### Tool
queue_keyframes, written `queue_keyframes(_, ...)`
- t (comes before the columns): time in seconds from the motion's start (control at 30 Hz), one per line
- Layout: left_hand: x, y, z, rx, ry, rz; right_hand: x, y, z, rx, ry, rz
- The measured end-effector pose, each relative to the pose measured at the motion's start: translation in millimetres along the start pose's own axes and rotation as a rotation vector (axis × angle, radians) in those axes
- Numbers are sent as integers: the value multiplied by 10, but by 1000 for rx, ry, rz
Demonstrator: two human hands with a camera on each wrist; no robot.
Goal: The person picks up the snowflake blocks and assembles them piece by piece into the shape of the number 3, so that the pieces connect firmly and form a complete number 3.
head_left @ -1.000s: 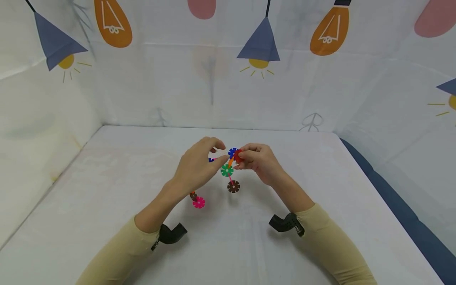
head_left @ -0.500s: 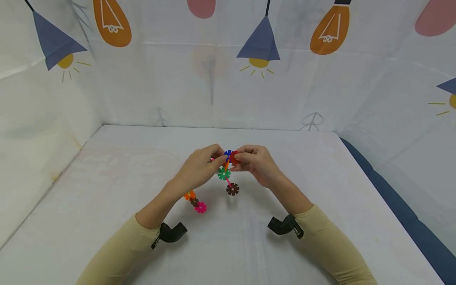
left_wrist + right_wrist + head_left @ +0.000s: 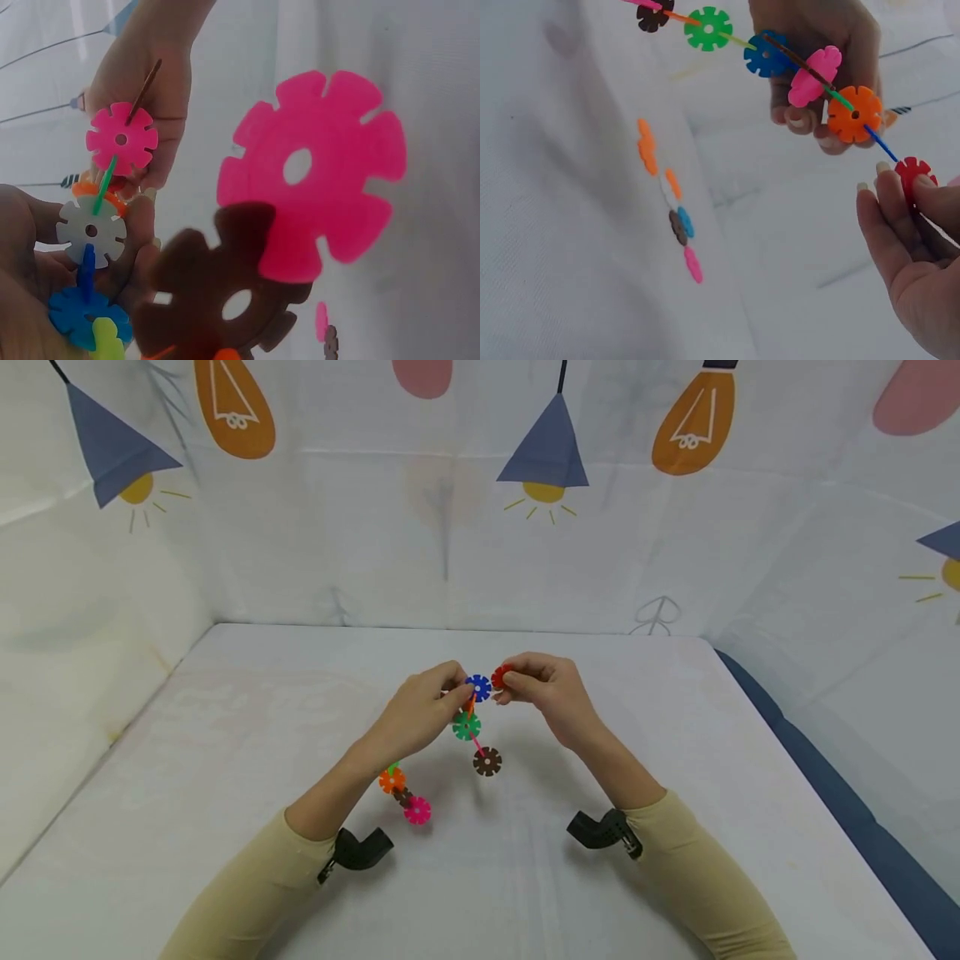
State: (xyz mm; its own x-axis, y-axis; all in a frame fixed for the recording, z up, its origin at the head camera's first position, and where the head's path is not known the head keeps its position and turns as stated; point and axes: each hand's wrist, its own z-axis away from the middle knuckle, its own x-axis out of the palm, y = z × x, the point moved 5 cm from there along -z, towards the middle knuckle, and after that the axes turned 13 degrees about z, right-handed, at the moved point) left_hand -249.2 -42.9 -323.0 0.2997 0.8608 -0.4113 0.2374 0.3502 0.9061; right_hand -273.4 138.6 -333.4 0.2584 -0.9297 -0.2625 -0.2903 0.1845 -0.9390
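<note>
In the head view my left hand pinches a chain of slotted plastic discs near its blue disc. A green disc and a brown disc hang below. Another stretch emerges under my left wrist, with an orange disc and a pink disc. My right hand pinches a red disc between thumb and finger. In the right wrist view the edge-on blue disc reaches the red disc; whether their slots are joined I cannot tell. My left palm hides part of the chain.
A white-covered table lies under both hands. White cloth printed with lamps and bulbs hangs behind it. Black curved mounts sit at both wrists. More linked discs hang in the right wrist view.
My left fingers have closed onto the chain by the blue disc. The red disc, which overlapped the blue one, is now at its right side. The hanging chain ends sit slightly lower.
</note>
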Motion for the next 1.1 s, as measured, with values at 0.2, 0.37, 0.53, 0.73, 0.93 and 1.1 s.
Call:
queue_keyframes(0.2,18,-5,8,4,-21,34,6,-48,12,-76,42,136)
queue_keyframes(0.37,32,-13,6,-7,-33,58,10,-77,27,-130,56,233)
queue_keyframes(0.53,40,-24,2,-16,-37,85,13,-95,46,-185,88,334)
queue_keyframes(0.73,43,-43,-8,-20,-38,120,40,-148,67,-267,128,403)
queue_keyframes(0.93,45,-38,-7,-28,-31,121,57,-170,80,-310,154,415)
queue_keyframes(1.1,41,-38,-3,-29,-20,120,83,-174,100,-346,185,415)
